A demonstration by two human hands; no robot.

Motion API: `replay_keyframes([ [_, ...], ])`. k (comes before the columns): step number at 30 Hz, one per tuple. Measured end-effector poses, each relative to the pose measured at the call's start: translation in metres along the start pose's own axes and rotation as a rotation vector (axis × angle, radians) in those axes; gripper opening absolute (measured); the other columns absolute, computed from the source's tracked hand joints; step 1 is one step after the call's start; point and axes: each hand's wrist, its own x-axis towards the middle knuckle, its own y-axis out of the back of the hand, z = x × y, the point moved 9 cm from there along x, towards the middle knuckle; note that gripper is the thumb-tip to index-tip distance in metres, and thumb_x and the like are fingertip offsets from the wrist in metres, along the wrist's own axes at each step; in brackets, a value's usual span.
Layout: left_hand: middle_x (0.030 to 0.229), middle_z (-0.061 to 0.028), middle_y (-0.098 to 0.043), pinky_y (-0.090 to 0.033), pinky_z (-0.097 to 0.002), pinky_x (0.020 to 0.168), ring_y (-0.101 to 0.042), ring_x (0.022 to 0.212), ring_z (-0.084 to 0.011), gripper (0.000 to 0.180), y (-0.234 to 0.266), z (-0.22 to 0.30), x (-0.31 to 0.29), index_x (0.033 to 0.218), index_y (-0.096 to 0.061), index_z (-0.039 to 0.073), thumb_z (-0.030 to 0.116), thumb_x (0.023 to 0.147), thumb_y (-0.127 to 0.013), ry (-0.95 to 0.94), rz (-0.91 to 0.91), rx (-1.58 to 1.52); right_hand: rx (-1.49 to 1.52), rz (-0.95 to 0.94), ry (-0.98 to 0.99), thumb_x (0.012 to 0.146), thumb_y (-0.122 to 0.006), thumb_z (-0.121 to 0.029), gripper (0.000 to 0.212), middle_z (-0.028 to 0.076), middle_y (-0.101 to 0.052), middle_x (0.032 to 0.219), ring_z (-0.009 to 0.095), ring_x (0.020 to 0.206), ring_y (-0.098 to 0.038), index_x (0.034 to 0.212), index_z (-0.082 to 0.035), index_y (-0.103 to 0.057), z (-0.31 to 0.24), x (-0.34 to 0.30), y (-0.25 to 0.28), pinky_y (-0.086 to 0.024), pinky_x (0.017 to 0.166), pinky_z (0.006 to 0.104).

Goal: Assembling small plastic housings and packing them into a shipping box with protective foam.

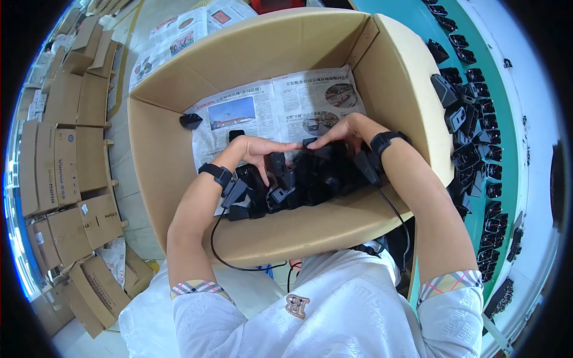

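Both my hands are down inside a large open cardboard box (239,56), over a pile of glossy black plastic parts (322,176). My left hand (258,149) curves round the pile's left side, its index finger stretched to a small black part (309,143) and its thumb pointing down. From the other side, my right hand (341,132) presses its fingertips on that same part. Its remaining fingers are partly hidden among the dark pieces. The cluster sits between the two hands. Newspaper (274,101) lines the box floor under the parts.
A lone black part (191,121) lies by the box's left wall. Black wrist devices with cables (215,247) hang from both forearms. Many similar black parts (468,119) cover a green bench (462,238) on the right. Stacked cartons (65,167) stand at the left.
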Motion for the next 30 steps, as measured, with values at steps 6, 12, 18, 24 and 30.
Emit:
replay_keyframes([
  [6,0.156,-0.0233,-0.033,-0.043,-0.0733,0.097,-0.044,0.137,-0.0474,0.097,-0.009,-0.011,0.009,0.162,-0.015,0.030,0.081,0.086,-0.048,-0.070,-0.161,-0.187,0.146,-0.041,0.141,0.064,-0.077,-0.079,0.137,0.024,-0.007,0.166,0.052,0.150,-0.008,0.162,-0.013,-0.008,0.004,0.010,0.002,-0.020,0.115,0.0678],
  [12,0.159,-0.0177,-0.035,-0.038,-0.0754,0.100,-0.040,0.140,-0.0468,0.109,-0.009,-0.016,0.005,0.163,-0.008,0.025,0.089,0.081,-0.041,-0.109,-0.157,-0.321,0.143,-0.159,0.101,0.067,-0.075,-0.078,0.130,0.023,-0.012,0.165,0.051,0.149,-0.013,0.161,-0.012,-0.014,-0.001,-0.010,-0.035,-0.037,0.107,0.0676],
  [18,0.162,-0.0173,-0.027,-0.037,-0.0758,0.101,-0.034,0.144,-0.0452,0.114,-0.018,-0.011,0.009,0.163,-0.002,0.024,0.090,0.079,-0.043,-0.091,-0.069,-0.273,0.196,-0.092,0.233,0.076,-0.072,-0.073,0.114,0.019,-0.026,0.161,0.044,0.144,-0.033,0.159,-0.012,-0.022,-0.001,-0.021,-0.063,-0.041,0.104,0.0667],
  [24,0.160,-0.0146,-0.032,-0.031,-0.0778,0.103,-0.034,0.144,-0.0424,0.109,-0.040,-0.013,0.005,0.163,-0.003,0.026,0.087,0.082,-0.045,-0.059,-0.046,-0.253,0.354,0.025,0.335,0.076,-0.075,-0.070,0.116,0.019,-0.029,0.159,0.040,0.147,-0.029,0.159,-0.012,-0.019,-0.007,-0.046,-0.091,-0.034,0.108,0.0693],
  [30,0.160,-0.0165,-0.032,-0.021,-0.0763,0.109,-0.029,0.146,-0.0432,0.095,-0.060,-0.025,0.009,0.160,-0.023,0.022,0.079,0.088,-0.047,-0.159,0.029,-0.397,0.507,0.102,0.403,0.071,-0.085,-0.060,0.128,0.022,-0.027,0.159,0.041,0.147,-0.027,0.161,-0.012,-0.006,-0.007,-0.056,-0.099,-0.032,0.109,0.0680],
])
